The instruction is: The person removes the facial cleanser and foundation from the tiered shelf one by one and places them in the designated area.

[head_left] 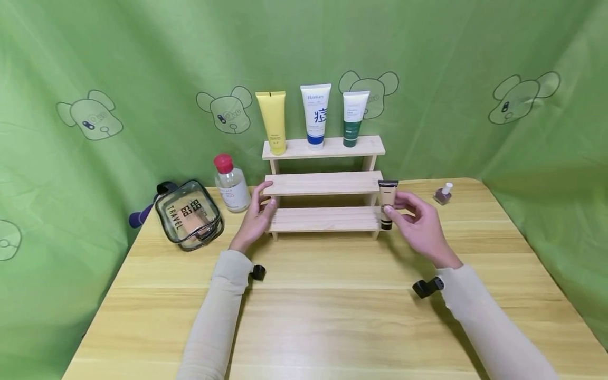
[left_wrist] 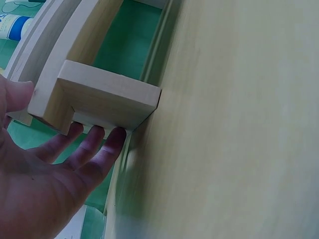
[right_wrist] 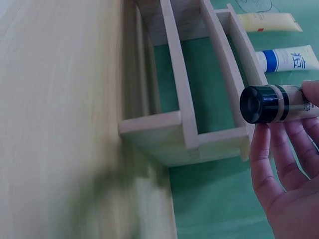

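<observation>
My right hand (head_left: 418,221) pinches a small beige tube (head_left: 387,196) with a black cap, cap down, at the right end of the three-step wooden stand (head_left: 323,220). In the right wrist view the tube's black cap (right_wrist: 259,104) points toward the stand. My left hand (head_left: 256,216) holds the stand's left end, thumb and fingers spread around the wood. The left wrist view has the fingertips (left_wrist: 117,135) at the side panel of the lowest step. On the top step stand a yellow tube (head_left: 273,121), a white-and-blue tube (head_left: 315,113) and a white-and-green tube (head_left: 353,117).
Left of the stand are a clear bottle with a red cap (head_left: 233,184) and a transparent travel pouch (head_left: 190,216). A small nail polish bottle (head_left: 443,195) stands at the back right of the wooden table (head_left: 323,316). Behind hangs a green curtain (head_left: 166,53).
</observation>
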Motion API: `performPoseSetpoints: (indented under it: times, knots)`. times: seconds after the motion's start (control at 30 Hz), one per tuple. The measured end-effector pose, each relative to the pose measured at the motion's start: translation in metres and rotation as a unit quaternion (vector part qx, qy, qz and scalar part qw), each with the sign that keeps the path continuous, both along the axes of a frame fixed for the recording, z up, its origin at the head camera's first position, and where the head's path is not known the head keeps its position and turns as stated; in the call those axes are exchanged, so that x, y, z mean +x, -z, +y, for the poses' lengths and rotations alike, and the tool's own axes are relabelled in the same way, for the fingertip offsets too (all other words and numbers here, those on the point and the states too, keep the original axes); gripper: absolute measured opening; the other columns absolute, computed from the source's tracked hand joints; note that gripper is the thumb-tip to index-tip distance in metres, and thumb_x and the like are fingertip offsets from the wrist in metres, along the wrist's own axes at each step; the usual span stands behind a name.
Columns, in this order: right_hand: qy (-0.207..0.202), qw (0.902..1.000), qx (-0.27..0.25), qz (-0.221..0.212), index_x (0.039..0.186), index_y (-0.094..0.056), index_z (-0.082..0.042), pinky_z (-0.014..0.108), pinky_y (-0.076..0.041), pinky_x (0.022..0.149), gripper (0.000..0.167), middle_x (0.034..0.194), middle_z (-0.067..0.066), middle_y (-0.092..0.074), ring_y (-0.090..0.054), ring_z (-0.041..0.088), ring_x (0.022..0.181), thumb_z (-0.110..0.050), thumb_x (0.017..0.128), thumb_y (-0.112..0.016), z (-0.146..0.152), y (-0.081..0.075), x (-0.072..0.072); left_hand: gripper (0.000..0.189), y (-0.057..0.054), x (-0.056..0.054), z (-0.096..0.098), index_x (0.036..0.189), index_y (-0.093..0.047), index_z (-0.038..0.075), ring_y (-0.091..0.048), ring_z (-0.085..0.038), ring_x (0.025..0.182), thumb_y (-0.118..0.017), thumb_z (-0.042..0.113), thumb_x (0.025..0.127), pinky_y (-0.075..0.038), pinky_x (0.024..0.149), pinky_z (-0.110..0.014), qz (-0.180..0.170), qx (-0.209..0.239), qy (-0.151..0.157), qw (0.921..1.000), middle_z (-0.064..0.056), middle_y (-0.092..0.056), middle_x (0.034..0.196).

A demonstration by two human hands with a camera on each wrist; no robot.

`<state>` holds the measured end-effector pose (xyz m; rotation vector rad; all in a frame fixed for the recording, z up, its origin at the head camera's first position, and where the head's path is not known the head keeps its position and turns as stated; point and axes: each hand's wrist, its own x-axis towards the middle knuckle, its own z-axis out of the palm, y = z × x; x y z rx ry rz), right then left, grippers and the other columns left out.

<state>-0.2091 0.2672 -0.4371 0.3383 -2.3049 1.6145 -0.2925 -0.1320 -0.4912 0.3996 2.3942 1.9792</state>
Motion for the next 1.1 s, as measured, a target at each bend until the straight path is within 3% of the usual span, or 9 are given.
performPoseSetpoints:
  times: [0.37, 0.57, 0.67, 0.83, 1.1]
  knots:
    - [0.022, 0.9990, -0.002, -0.039, 0.143, -0.061, 0.011, 0.010, -0.059, 0.090, 0.042, 0.109, -0.020, -0.069, -0.065, -0.005, 0.102, -0.008, 0.107, -0.070, 0.012, 0.019, 0.000, 0.057, 0.000, 0.002, 0.000, 0.167, -0.034, 0.034, -0.058, -0.050, 0.137, -0.050, 0.017, 0.115, -0.050, 0.115, -0.060, 0.003, 0.001, 0.000, 1.0000, -0.027, -0.047, 0.156]
    - [0.036, 0.9968, 0.018, -0.069, 0.147, -0.059, 0.007, 0.008, -0.058, 0.090, 0.046, 0.111, -0.019, -0.066, -0.065, -0.004, 0.102, -0.015, 0.108, -0.068, 0.023, 0.029, -0.001, 0.056, 0.001, 0.001, 0.000, 0.166, -0.035, 0.036, -0.062, -0.042, 0.129, -0.051, 0.019, 0.114, -0.054, 0.110, -0.052, 0.018, -0.005, -0.002, 0.9998, -0.028, -0.050, 0.153]
    - [0.045, 0.9944, 0.035, -0.089, 0.149, -0.058, 0.006, 0.007, -0.057, 0.090, 0.048, 0.117, -0.007, -0.068, -0.063, -0.004, 0.102, -0.019, 0.109, -0.068, 0.028, 0.033, -0.001, 0.056, 0.002, 0.001, 0.000, 0.166, -0.035, 0.036, -0.060, -0.044, 0.132, -0.051, 0.019, 0.115, -0.052, 0.112, -0.055, 0.012, -0.004, 0.000, 0.9999, -0.027, -0.048, 0.155]
    - [0.063, 0.9862, 0.074, -0.134, 0.151, -0.056, 0.007, 0.004, -0.054, 0.086, 0.053, 0.133, 0.025, -0.068, -0.060, -0.011, 0.097, -0.027, 0.111, -0.066, 0.033, 0.034, -0.004, 0.057, 0.001, 0.002, 0.000, 0.166, -0.034, 0.034, -0.056, -0.047, 0.139, -0.051, 0.018, 0.115, -0.048, 0.117, -0.061, -0.001, 0.003, 0.002, 1.0000, -0.024, -0.044, 0.160]
    - [0.055, 0.9721, 0.116, -0.196, 0.154, -0.053, 0.008, 0.005, -0.051, 0.084, 0.063, 0.139, 0.029, -0.066, -0.060, -0.006, 0.096, -0.037, 0.111, -0.063, 0.035, 0.030, -0.012, 0.055, 0.000, 0.001, 0.001, 0.165, -0.036, 0.034, -0.054, -0.046, 0.142, -0.051, 0.018, 0.115, -0.046, 0.119, -0.061, 0.002, 0.003, -0.002, 1.0000, -0.022, -0.042, 0.163]
